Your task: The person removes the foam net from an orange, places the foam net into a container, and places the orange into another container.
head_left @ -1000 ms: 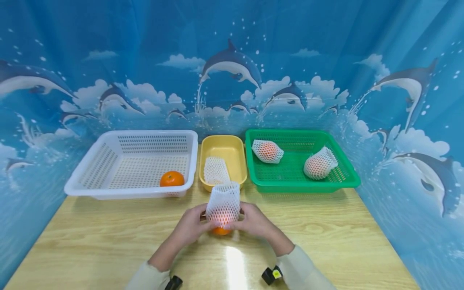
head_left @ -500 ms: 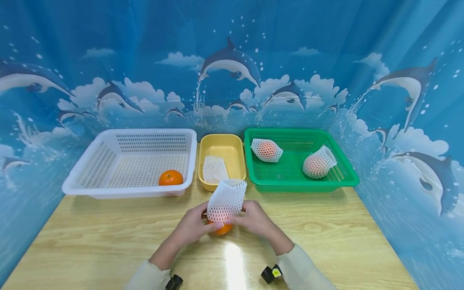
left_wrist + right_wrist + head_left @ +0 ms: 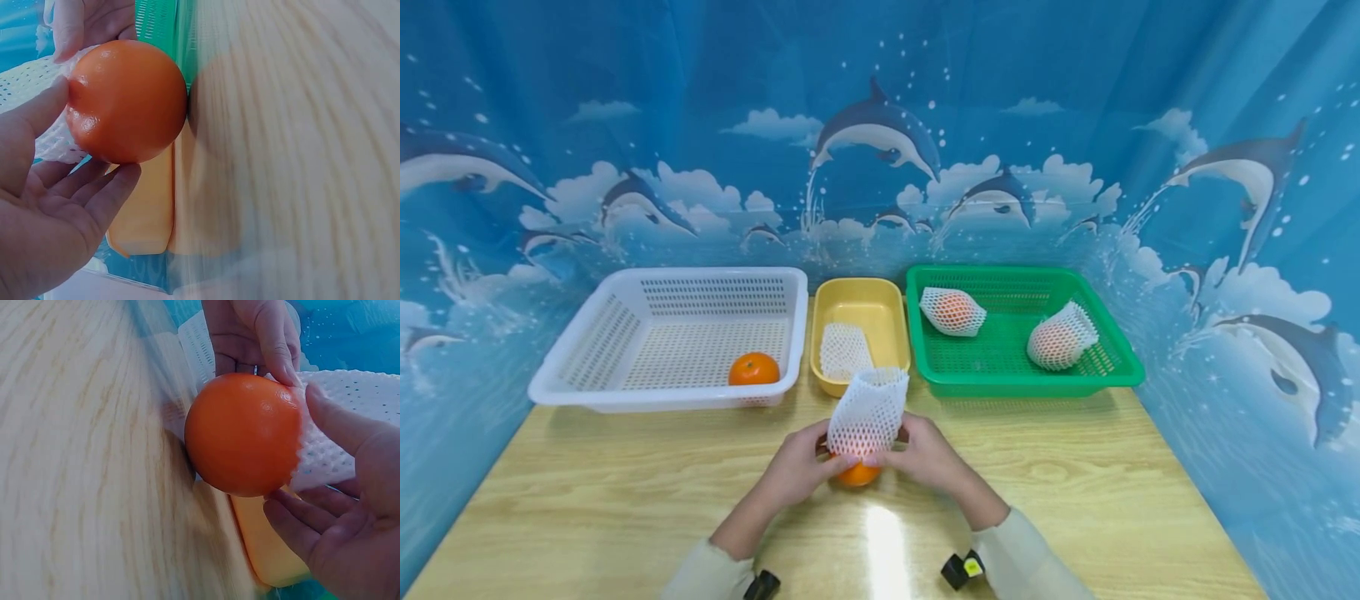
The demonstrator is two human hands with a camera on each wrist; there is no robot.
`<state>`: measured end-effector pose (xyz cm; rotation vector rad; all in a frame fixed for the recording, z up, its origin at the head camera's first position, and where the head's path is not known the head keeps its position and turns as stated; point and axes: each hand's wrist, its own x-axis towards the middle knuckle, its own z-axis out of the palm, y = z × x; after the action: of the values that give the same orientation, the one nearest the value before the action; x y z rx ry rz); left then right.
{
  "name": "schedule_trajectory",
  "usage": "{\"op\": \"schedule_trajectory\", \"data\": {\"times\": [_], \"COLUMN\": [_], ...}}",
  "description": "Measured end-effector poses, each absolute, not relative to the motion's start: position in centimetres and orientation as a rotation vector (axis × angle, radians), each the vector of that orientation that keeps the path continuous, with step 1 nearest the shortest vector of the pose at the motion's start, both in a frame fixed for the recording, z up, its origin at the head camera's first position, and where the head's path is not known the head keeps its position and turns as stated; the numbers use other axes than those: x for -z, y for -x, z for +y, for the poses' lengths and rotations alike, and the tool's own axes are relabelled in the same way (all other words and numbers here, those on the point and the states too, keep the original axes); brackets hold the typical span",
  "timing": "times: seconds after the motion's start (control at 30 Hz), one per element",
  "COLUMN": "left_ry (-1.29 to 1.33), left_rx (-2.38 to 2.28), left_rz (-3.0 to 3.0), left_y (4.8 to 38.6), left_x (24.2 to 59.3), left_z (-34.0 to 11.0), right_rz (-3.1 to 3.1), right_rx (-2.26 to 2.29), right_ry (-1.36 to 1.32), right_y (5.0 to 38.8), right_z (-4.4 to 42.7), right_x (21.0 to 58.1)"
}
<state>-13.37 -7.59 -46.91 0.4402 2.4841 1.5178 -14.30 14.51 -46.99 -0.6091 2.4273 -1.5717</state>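
Above the table, in front of the yellow tray, both hands hold an orange point(image 3: 859, 476) partly inside a white foam net sleeve point(image 3: 870, 408). The net covers the fruit's far part and stretches away loose; the near part is bare. My left hand point(image 3: 801, 467) grips from the left, its thumb at the net's edge and its fingers under the fruit in the left wrist view. From the other side my right hand point(image 3: 928, 454) grips, thumb pressing the net's edge, fingertips against the orange point(image 3: 244, 434) from below in the right wrist view.
Behind the hands stands the yellow tray point(image 3: 889, 333) with a flat foam net point(image 3: 844, 352). To its left, a white basket point(image 3: 662, 400) holds one bare orange point(image 3: 754, 368). On the right, a green basket point(image 3: 1030, 385) contains two netted fruits point(image 3: 953, 312). A dolphin-print curtain point(image 3: 880, 50) hangs behind.
The net's loose end has leaned to the right, and more of the orange's near side shows bare. Both hands have stayed nearly in place around it.
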Motion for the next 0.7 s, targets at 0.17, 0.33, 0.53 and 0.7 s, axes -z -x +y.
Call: {"op": "schedule_trajectory", "data": {"times": [0.17, 0.33, 0.53, 0.7], "left_ry": [-0.444, -0.43, -0.421, -0.42], "left_rx": [-1.573, -1.625, -1.643, -1.66], "left_rz": [2.482, 2.472, 2.465, 2.43], "left_y": [13.34, 13.32, 13.23, 13.16], "left_x": [47.23, 47.32, 47.13, 47.01], "left_z": [-7.66, -7.58, -7.44, -7.43], "right_rz": [2.366, 2.371, 2.396, 2.415], "right_rx": [1.624, 1.617, 1.625, 1.704], "right_ry": [0.57, 0.568, 0.563, 0.567], "right_y": [14.18, 14.09, 14.05, 14.04], "right_z": [14.66, 14.73, 14.68, 14.67], "right_x": [47.22, 47.12, 47.07, 47.1]}}
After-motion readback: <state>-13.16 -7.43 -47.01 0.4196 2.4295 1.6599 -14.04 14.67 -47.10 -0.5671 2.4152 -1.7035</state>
